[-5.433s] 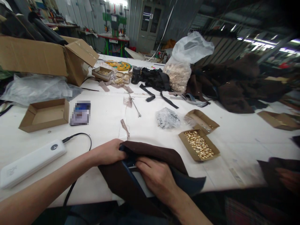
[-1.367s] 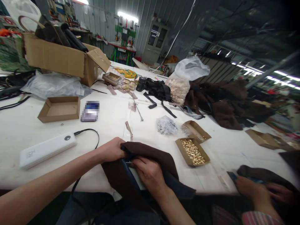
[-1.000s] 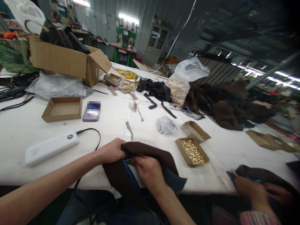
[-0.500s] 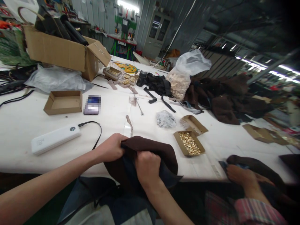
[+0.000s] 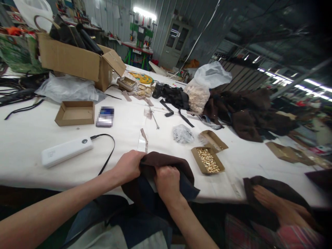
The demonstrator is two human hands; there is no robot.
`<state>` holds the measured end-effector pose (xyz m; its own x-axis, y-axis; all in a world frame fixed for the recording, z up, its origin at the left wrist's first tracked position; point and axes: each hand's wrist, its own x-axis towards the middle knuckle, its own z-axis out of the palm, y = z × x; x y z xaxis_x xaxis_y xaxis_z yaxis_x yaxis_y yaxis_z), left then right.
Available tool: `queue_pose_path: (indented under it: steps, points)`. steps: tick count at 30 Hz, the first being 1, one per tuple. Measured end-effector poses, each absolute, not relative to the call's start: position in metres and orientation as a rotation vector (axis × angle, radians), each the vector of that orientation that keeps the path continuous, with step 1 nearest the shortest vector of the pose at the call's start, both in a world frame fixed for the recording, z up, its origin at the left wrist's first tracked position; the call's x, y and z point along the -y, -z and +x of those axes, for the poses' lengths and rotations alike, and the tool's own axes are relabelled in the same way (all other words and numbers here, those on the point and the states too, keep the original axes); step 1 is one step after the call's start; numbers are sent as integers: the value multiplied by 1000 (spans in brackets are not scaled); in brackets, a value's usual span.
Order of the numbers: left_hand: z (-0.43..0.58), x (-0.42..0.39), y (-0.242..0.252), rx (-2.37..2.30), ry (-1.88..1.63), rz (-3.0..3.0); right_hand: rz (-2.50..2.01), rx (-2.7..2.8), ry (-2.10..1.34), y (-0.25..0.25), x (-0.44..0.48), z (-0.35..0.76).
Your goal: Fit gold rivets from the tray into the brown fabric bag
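Note:
A dark brown fabric piece point(image 5: 178, 166) with a navy lining hangs over the near edge of the white table point(image 5: 28, 138). My left hand point(image 5: 128, 166) grips its left edge with curled fingers. My right hand point(image 5: 168, 180) is closed in a fist on the fabric's middle, close beside the left. A small cardboard tray of gold metal fittings point(image 5: 207, 160) sits just to the right of the fabric.
A white power bank point(image 5: 66, 151) with a black cable lies at left. An empty cardboard tray point(image 5: 74, 113), a large open carton point(image 5: 77, 62), plastic bags and brown garments point(image 5: 249, 110) lie beyond. Another person's hand point(image 5: 280, 204) works brown fabric at lower right.
My right hand went from lying flat on the fabric to a closed fist on it, and both hands drew the fabric toward the table edge. The other person's hand came in at lower right.

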<state>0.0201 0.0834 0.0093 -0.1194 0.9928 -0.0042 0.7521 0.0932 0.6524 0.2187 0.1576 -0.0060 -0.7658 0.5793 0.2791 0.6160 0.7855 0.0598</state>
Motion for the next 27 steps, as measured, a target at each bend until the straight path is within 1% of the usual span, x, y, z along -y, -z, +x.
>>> queue_pose_path:
  steps: [2, 4, 6, 8, 11, 14, 17, 22, 27]
  points:
    - [21, -82, -8, -1978, -695, 1709, -869, 2745, 214, 0, -153, 226]
    - [21, -82, -6, -2003, -681, 1704, -669, 2685, 149, -14, -144, 236]
    - [22, -83, -5, -2010, -665, 1703, -477, 2502, 72, -34, -139, 243]
    - [24, -83, -5, -2006, -650, 1719, -450, 2380, 70, -52, -143, 245]
    - [30, -82, -6, -2007, -626, 1777, -548, 2600, 32, -63, -164, 232]
    - [39, -79, -6, -2047, -596, 1844, -622, 2882, -103, -55, -189, 211]
    - [46, -75, -5, -2075, -571, 1908, -712, 3006, -111, -43, -202, 198]
    - [50, -71, -4, -2089, -538, 1942, -653, 3032, -307, -27, -208, 193]
    - [54, -71, -17, -2083, -490, 1964, -611, 2972, -421, -19, -212, 195]
